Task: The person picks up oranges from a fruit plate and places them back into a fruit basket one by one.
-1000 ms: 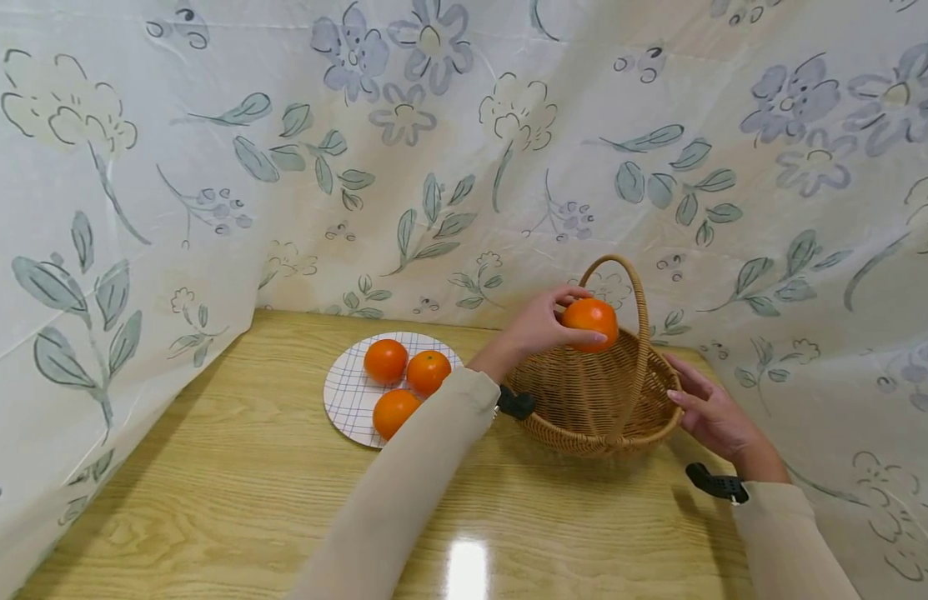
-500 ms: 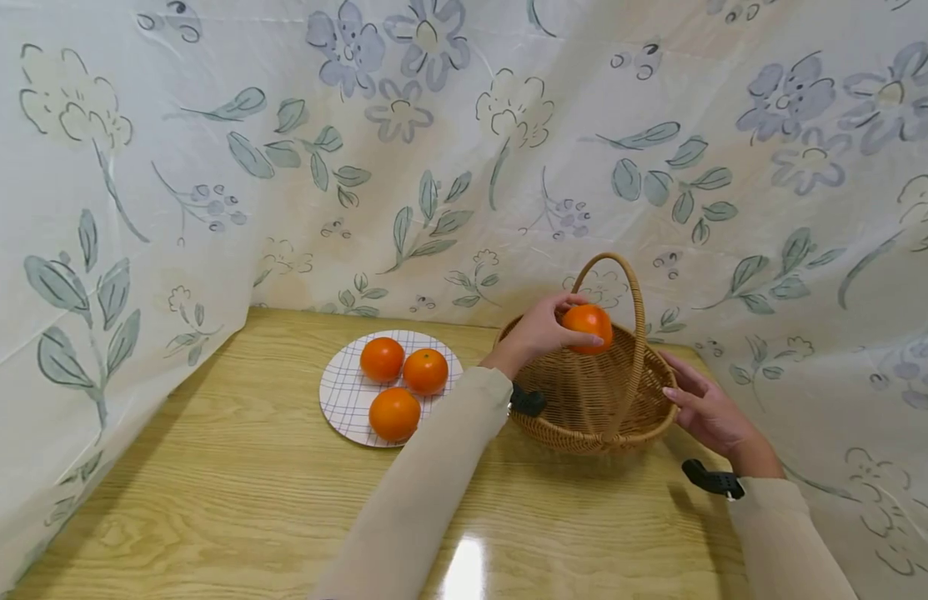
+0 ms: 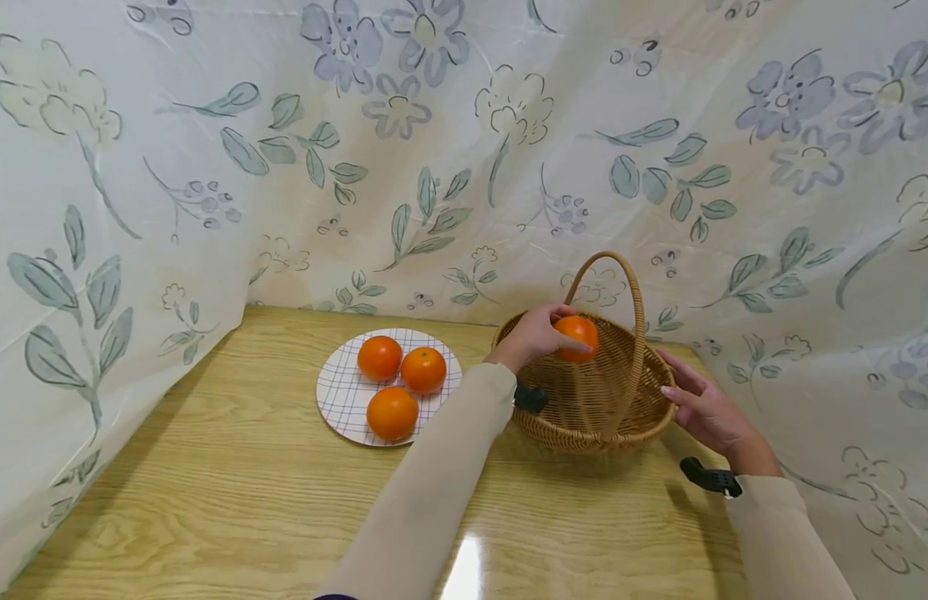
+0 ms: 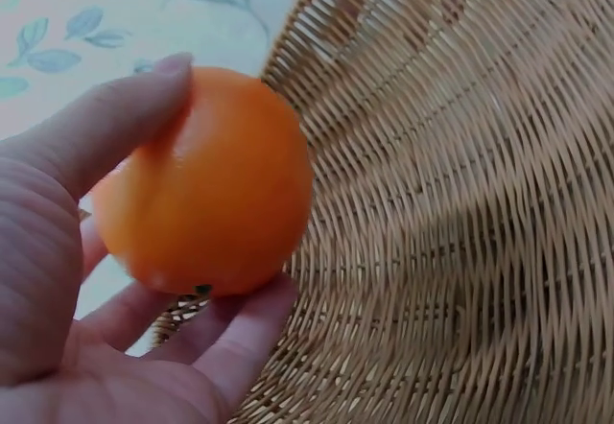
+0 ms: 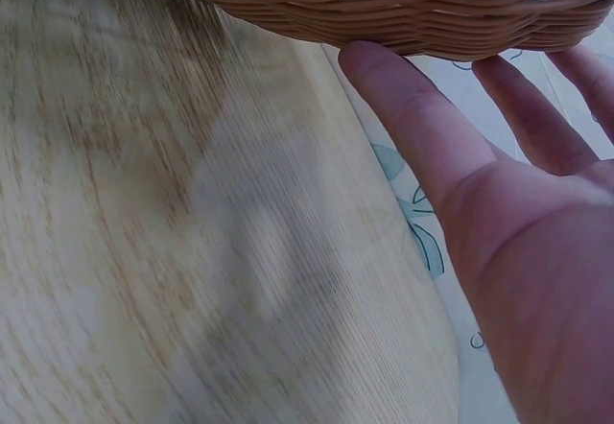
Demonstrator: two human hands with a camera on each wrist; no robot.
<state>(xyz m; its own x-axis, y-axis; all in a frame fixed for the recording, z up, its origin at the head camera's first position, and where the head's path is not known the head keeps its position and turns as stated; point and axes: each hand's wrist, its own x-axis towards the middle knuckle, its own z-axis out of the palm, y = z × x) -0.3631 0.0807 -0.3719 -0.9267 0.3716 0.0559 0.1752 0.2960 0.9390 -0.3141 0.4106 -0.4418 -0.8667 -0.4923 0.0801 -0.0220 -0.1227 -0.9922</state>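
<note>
An orange round fruit with a smooth skin, an orange by its look, is held by my left hand inside the mouth of the wicker basket. In the left wrist view the thumb lies on one side of the orange and the fingers curl under the other, with the woven wall beyond. My right hand touches the basket's right rim from outside. Its fingers and thumb are fairly straight against the weave in the right wrist view.
Left of the basket, a round checked plate bears three more oranges. The basket's tall arched handle rises right of the held fruit. A flowered cloth hangs behind the wooden table and at its sides.
My left hand has lowered the orange and brought it slightly left, deeper into the basket's mouth. The right hand stays at the rim. The head view has shifted a little.
</note>
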